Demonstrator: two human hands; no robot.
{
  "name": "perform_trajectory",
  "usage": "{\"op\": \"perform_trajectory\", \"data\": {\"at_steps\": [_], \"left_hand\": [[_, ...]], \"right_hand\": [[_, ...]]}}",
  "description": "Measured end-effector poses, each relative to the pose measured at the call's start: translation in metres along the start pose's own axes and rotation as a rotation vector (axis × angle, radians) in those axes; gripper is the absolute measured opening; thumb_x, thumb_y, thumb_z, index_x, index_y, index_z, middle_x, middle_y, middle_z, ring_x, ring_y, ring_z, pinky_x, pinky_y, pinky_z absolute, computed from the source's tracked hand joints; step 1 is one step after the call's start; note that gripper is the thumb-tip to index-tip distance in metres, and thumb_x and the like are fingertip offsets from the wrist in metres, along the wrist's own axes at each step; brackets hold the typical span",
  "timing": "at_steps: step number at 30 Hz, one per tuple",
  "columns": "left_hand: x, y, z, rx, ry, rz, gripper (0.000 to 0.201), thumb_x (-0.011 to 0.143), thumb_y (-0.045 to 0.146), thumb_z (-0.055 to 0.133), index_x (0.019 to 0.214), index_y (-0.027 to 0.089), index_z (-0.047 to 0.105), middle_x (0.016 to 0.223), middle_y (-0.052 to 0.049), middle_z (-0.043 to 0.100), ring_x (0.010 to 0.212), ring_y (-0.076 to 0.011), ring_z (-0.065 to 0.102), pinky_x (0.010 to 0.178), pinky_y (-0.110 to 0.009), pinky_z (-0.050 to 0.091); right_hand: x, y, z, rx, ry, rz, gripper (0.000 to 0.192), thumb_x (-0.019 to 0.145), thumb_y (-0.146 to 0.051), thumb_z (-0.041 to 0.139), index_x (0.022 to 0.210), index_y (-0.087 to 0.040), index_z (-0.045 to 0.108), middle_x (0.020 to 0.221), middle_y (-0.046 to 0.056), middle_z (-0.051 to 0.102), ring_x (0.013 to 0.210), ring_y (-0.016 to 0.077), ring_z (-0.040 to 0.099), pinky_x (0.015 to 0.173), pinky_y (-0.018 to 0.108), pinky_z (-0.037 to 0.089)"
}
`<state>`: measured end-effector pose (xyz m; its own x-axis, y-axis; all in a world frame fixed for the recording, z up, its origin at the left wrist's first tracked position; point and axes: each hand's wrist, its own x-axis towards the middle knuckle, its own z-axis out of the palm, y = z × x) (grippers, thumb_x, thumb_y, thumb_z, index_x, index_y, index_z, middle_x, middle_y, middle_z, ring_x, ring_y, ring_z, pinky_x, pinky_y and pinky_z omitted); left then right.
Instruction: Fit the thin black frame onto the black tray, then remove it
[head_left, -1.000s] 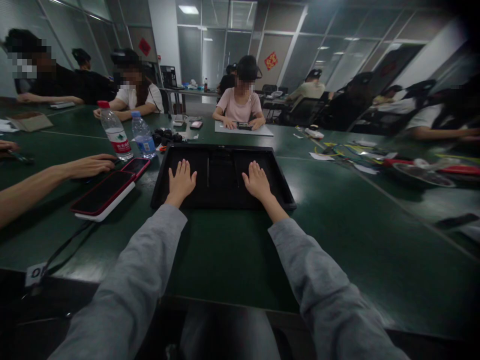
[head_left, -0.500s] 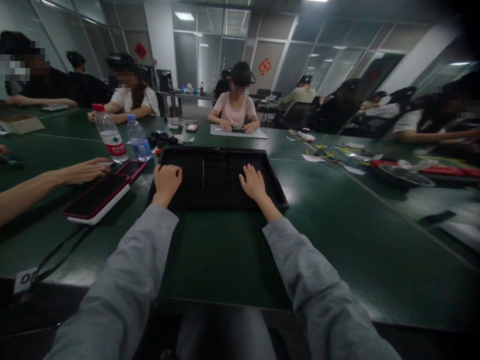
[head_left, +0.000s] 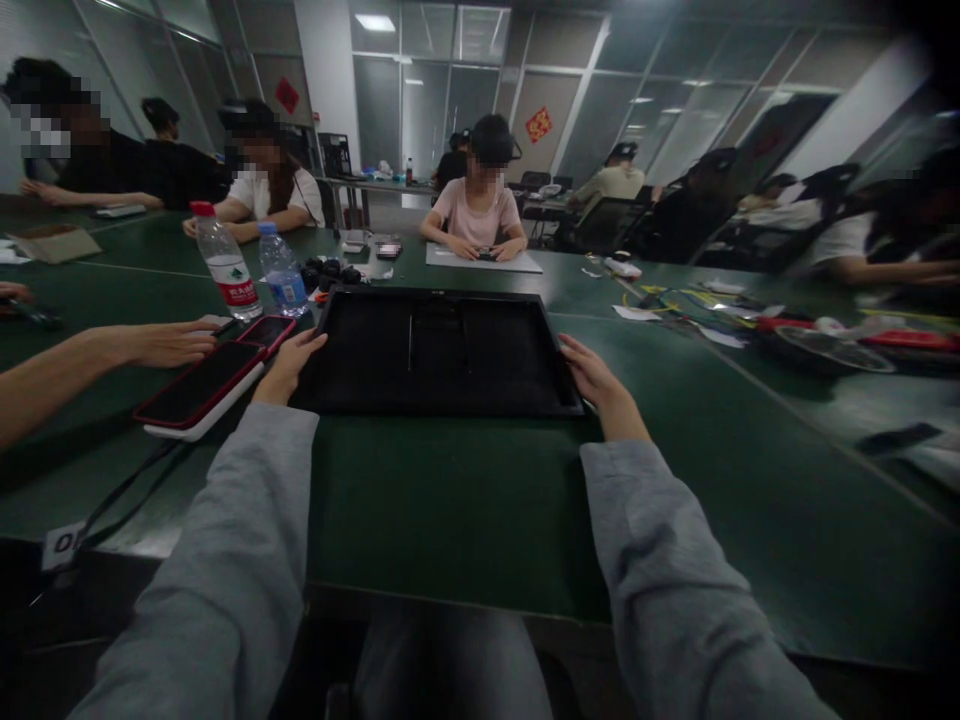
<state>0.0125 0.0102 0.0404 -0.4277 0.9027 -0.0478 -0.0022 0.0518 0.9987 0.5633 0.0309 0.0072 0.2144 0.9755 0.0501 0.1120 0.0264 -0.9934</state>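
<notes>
A shallow black tray with a raised rim lies flat on the green table, and two thin upright lines show in its dark middle. My left hand grips its left side, the thumb over the rim and the other fingers partly hidden. On the opposite side, my right hand has its fingers closed against the right rim. Both grey sleeves reach forward over the near part of the table.
Left of the tray are a red-edged phone on a white block, a red-capped bottle and a blue-capped bottle. Another person's hand rests near the phone. Cables lie to the right; people sit around the table.
Both my hands have moved outward from the inside of the tray to its left and right rims. My fingers have closed on the sides. The view has shifted slightly.
</notes>
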Motion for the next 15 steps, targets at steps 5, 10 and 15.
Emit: {"op": "perform_trajectory", "data": {"at_steps": [5,10,15], "left_hand": [[0.008,-0.008,0.0,-0.052,-0.026,0.01,0.041,0.085,0.023,0.084,0.125,0.019,0.078,0.1,-0.007,0.083,0.103,-0.0256,0.079,0.096,-0.039,0.064],[0.02,-0.022,-0.006,-0.025,-0.045,0.03,0.043,0.089,0.024,0.079,0.132,0.02,0.075,0.108,-0.007,0.083,0.106,-0.0218,0.078,0.1,-0.036,0.062],[0.022,-0.035,-0.014,0.089,-0.014,0.141,0.04,0.088,0.025,0.079,0.127,0.018,0.078,0.115,-0.008,0.082,0.12,-0.0245,0.074,0.108,-0.036,0.056]], "right_hand": [[-0.001,0.001,0.015,0.003,-0.034,0.038,0.062,0.082,-0.04,0.078,0.141,-0.026,0.066,0.118,0.006,0.08,0.106,0.0239,0.077,0.102,0.048,0.062],[-0.004,0.001,0.018,-0.09,-0.004,-0.015,0.064,0.084,-0.034,0.072,0.148,-0.027,0.063,0.122,0.005,0.078,0.111,0.0239,0.075,0.103,0.048,0.061],[-0.023,0.002,0.008,-0.062,0.002,0.001,0.068,0.078,-0.03,0.075,0.145,-0.029,0.065,0.107,0.001,0.08,0.095,0.0231,0.077,0.093,0.045,0.065]]}}
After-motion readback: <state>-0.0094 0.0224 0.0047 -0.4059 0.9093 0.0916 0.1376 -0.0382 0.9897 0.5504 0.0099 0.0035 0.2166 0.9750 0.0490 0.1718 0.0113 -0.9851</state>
